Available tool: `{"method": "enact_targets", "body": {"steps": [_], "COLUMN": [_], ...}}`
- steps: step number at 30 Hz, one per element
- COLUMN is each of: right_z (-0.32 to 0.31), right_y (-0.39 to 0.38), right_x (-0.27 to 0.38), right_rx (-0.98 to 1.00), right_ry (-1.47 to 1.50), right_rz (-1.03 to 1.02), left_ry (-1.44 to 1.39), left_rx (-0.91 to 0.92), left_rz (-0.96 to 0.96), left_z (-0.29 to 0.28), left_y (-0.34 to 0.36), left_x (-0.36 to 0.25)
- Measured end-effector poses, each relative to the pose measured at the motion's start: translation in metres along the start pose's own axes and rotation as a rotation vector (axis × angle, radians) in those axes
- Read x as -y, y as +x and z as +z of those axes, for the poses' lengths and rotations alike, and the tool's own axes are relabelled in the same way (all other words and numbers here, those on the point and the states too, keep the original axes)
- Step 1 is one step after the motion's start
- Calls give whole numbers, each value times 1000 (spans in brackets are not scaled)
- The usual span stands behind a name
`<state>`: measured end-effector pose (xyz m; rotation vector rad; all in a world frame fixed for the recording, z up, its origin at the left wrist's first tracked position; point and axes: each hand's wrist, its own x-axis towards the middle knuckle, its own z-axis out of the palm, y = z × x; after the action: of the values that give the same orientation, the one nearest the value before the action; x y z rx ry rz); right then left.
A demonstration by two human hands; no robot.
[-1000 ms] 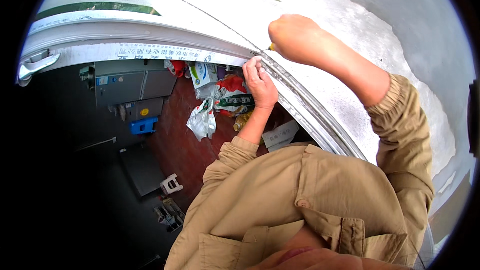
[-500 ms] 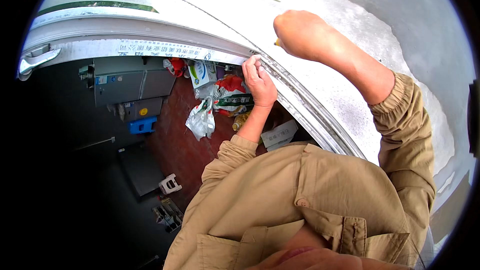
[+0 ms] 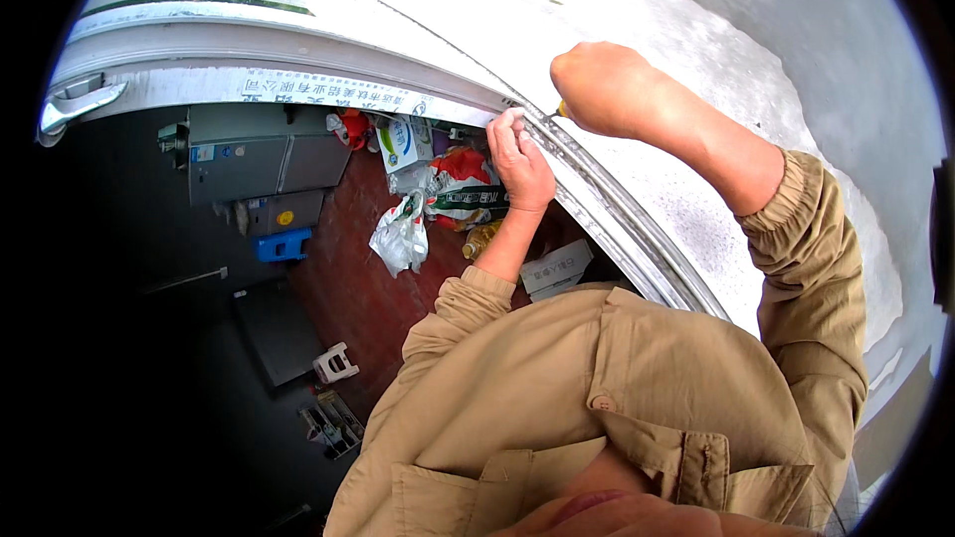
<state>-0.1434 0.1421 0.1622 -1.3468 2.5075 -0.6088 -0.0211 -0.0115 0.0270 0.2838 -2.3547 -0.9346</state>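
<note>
My left hand [image 3: 519, 164] has its curled fingertips on the inner edge of the white aluminium window frame [image 3: 627, 259], beside a track groove. Just right of it, my right hand [image 3: 607, 89] is closed in a fist round a yellow-handled tool [image 3: 563, 108], mostly hidden by the fingers, with a thin dark tip pointing at the groove. A silver latch handle [image 3: 80, 109] sits at the frame's left end. A pale rough ledge [image 3: 716, 80] lies outside the frame.
Below the opening are a red floor [image 3: 348, 288], grey appliances [image 3: 239, 169], a blue stool [image 3: 282, 245], plastic bags [image 3: 400, 234], a bottle [image 3: 479, 239], cartons [image 3: 557, 268] and a white stool [image 3: 334, 363]. A grey concrete surface [image 3: 816, 60] borders the ledge at right.
My right hand first moved slightly up and away from the groove, then came down and a little right with the tool. My left hand stays at the frame's edge.
</note>
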Motion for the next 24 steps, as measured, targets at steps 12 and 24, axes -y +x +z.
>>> {"method": "enact_targets", "body": {"steps": [12,24], "right_z": [-20,8], "right_y": [21,61], "right_x": [18,11], "right_rx": [-78,-150], "right_ry": [39,-24], "right_rz": [80,172], "left_ry": [-32,-50], "left_rx": [-8,6], "left_rz": [18,-2], "left_z": [3,5], "left_y": [3,3], "left_x": [-2,-3]}}
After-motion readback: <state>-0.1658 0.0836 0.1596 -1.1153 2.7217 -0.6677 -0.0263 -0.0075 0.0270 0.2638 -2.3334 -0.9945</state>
